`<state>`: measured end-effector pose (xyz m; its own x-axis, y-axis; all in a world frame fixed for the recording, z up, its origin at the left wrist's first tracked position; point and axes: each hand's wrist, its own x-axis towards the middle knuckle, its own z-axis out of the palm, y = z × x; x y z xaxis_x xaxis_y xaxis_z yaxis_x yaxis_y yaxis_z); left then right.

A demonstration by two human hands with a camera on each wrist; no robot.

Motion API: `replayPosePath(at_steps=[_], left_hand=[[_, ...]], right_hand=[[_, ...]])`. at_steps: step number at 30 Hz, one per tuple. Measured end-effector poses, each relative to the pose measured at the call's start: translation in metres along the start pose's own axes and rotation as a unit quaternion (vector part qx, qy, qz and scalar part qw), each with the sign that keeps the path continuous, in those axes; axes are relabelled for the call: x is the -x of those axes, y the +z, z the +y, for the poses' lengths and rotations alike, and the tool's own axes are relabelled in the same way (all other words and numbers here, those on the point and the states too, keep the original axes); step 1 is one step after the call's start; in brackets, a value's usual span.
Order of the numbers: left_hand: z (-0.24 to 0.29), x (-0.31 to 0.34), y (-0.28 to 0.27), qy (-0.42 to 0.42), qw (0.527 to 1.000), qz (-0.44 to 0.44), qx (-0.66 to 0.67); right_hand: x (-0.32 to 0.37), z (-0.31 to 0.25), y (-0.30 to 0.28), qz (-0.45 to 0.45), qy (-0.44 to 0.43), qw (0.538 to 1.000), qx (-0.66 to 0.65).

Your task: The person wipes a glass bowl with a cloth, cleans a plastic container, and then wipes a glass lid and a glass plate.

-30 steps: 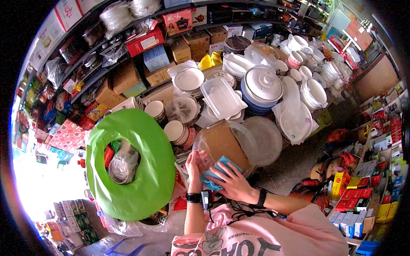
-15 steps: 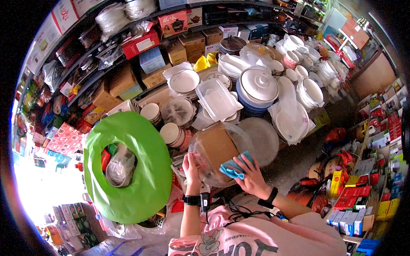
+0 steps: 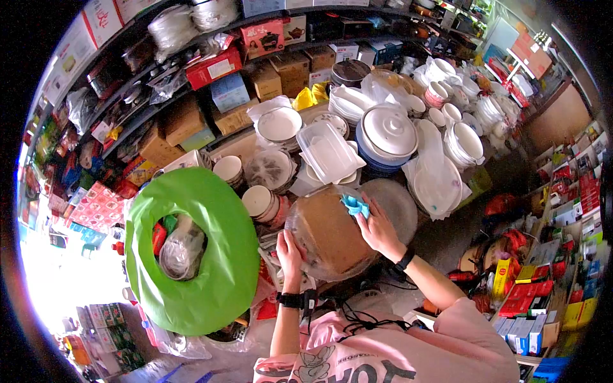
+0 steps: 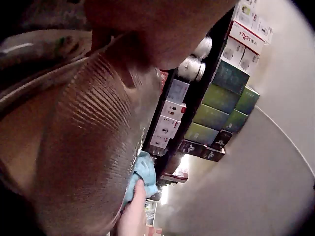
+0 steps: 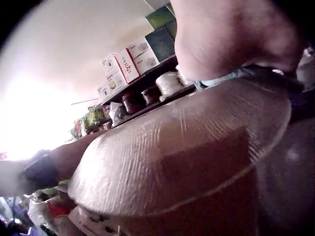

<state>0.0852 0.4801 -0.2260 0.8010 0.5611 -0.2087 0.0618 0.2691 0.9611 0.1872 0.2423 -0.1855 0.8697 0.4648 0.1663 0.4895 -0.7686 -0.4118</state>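
Observation:
A round, clear ribbed dish [image 3: 322, 258], dome-shaped in the right wrist view, lies tilted in front of the person, with brown cardboard showing through it. The left hand [image 3: 290, 256] holds this dish by its left edge; its thumb comes over the ribbed surface in the left wrist view. On the far right part of the dish, the right hand [image 3: 381, 235] presses a bunched light-blue cloth [image 3: 355, 205] gripped in its fingers. That cloth also shows beyond the dish's ribs in the left wrist view. Much of it is hidden by the right hand in the right wrist view.
A second clear round dish [image 3: 399, 210] lies just right of the hands. Stacked bowls [image 3: 258, 201], a plastic container [image 3: 329, 153] and a lidded white pot [image 3: 388, 131] crowd the table beyond. A large green ring-shaped sheet [image 3: 223, 255] stands at the left. Boxed goods fill the shelves.
The right hand has moved the blue cloth away from the body, from the near edge across to the far right part of the dish. The left hand stays at the left edge.

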Motion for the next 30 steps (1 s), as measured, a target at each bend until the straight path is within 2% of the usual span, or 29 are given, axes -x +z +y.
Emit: replayPosePath(at_steps=[2,5,6,7,9,10,11,13,14,15,17,19,24,30], left_hand=[[-0.001,0.000,0.002,0.043,0.999,0.016,-0.022],[0.002,0.002,0.006,0.054,0.996,0.051,-0.041],[-0.003,-0.001,0.003,0.095,0.989,0.055,-0.094],[-0.008,-0.002,0.003,0.095,0.990,0.053,-0.093],[-0.008,0.000,0.005,0.032,0.997,0.059,-0.027],[-0.026,-0.007,0.000,0.039,0.997,0.057,-0.031],[-0.020,-0.006,-0.001,0.039,0.997,0.057,-0.031],[-0.010,-0.001,0.003,0.014,0.998,0.048,-0.024],[-0.012,-0.001,0.003,0.004,0.999,0.038,-0.002],[-0.016,-0.002,0.004,0.003,0.999,0.033,-0.002],[-0.022,-0.007,0.000,0.051,0.997,0.046,-0.040],[-0.026,-0.006,-0.003,0.024,0.999,0.030,-0.019],[-0.001,0.002,0.008,0.014,0.998,0.043,0.049],[-0.019,-0.003,-0.003,0.023,0.998,0.024,0.047]], right_hand=[[-0.015,-0.006,0.002,-0.003,0.003,1.000,0.014],[-0.035,-0.025,0.005,-0.013,0.014,0.999,0.036],[-0.043,-0.035,0.004,-0.036,0.009,0.996,0.082],[-0.047,-0.040,0.003,-0.059,0.005,0.990,0.128],[-0.055,-0.050,0.009,-0.053,0.017,0.993,0.108],[-0.056,-0.052,0.008,-0.063,0.031,0.992,0.108],[-0.058,-0.060,0.004,-0.075,0.043,0.991,0.106],[-0.058,-0.063,0.023,-0.042,0.007,0.993,0.109],[-0.058,-0.068,0.022,-0.034,0.020,0.994,0.100],[-0.056,-0.071,0.033,-0.003,-0.021,0.993,0.113],[-0.054,-0.076,0.035,0.010,-0.036,0.994,0.104],[-0.046,-0.088,0.040,0.016,-0.069,0.993,0.093],[-0.028,-0.102,0.036,-0.003,-0.124,0.989,0.078],[0.004,-0.110,0.022,-0.035,-0.173,0.983,0.056]])
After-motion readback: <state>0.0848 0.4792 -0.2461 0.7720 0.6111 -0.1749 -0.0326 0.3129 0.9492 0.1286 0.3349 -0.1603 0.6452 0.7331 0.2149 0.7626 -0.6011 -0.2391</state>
